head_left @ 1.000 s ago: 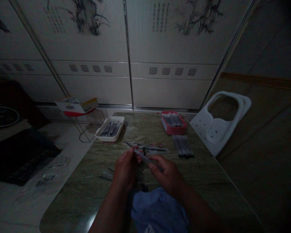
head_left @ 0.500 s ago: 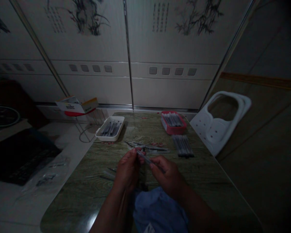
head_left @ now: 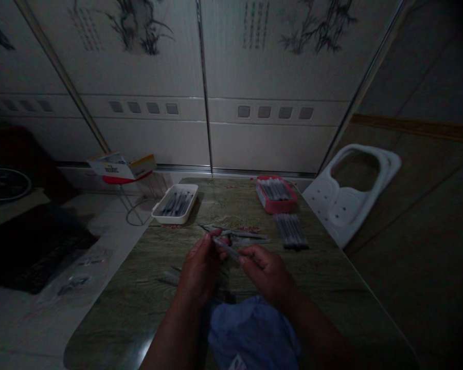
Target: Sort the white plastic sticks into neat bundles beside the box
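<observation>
Between my two hands is a slim, clear pen-like tube (head_left: 227,247), slanting down to the right. My left hand (head_left: 202,264) pinches its upper end, and my right hand (head_left: 267,270) is closed round its lower end. Just beyond my hands, loose pen parts (head_left: 249,235) lie on the wood-grain table (head_left: 139,308). A few more parts (head_left: 172,277) rest left of my left hand. Further right is a row of similar pens (head_left: 290,231) with dark ends toward me. The room is dim, so fine details of the tube are unclear.
A white tray (head_left: 196,191) of dark pen parts stands at the table's back left. At the back right is a pink box (head_left: 280,206) full of pens. Blue cloth (head_left: 254,334) lies at the near edge. A white folding chair (head_left: 341,216) leans beyond the right edge.
My left hand has shifted slightly left and nearer to me, its thumb now higher on the tube. The right-hand end of the tube is more hidden by my right hand.
</observation>
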### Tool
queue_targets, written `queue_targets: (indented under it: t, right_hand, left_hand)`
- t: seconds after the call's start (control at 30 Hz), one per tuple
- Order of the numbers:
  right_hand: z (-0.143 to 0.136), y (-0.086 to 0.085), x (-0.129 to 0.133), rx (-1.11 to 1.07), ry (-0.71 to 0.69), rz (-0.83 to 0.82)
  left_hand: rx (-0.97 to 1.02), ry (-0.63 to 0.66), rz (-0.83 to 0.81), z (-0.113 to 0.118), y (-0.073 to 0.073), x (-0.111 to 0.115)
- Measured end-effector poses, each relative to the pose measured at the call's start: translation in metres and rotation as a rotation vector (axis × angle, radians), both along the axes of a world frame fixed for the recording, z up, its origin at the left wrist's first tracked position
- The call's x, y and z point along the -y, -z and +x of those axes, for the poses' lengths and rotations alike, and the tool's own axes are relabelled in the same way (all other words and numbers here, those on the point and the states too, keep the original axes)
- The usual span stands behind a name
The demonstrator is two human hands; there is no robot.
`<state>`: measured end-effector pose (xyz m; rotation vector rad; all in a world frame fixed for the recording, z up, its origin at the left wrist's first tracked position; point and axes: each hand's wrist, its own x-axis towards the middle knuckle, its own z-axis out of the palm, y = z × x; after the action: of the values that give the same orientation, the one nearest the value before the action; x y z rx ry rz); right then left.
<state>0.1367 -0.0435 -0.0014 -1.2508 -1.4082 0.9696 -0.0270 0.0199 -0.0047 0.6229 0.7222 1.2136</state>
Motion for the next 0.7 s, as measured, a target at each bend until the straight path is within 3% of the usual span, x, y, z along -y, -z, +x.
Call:
queue_targets:
  t: [0.27, 0.5, 0.7]
  right_hand:
    - [0.0032, -0.0007, -0.0055, -0.269, 0.003, -0.212]
    - [0.0048, 0.0003, -0.0042, -0.024, 0.035, -0.063]
    - [0.0019, 0.0048, 0.0013, 0.15, 0.04, 0.037]
  left_hand:
    - [0.033, 0.028, 0.071, 0.0019, -0.0029, 0.0033]
    - [-0.049, -0.076, 0.047, 0.0008, 0.0031, 0.0008]
    - [-0.069, -0.088, 0.039, 0.004, 0.004, 0.0003]
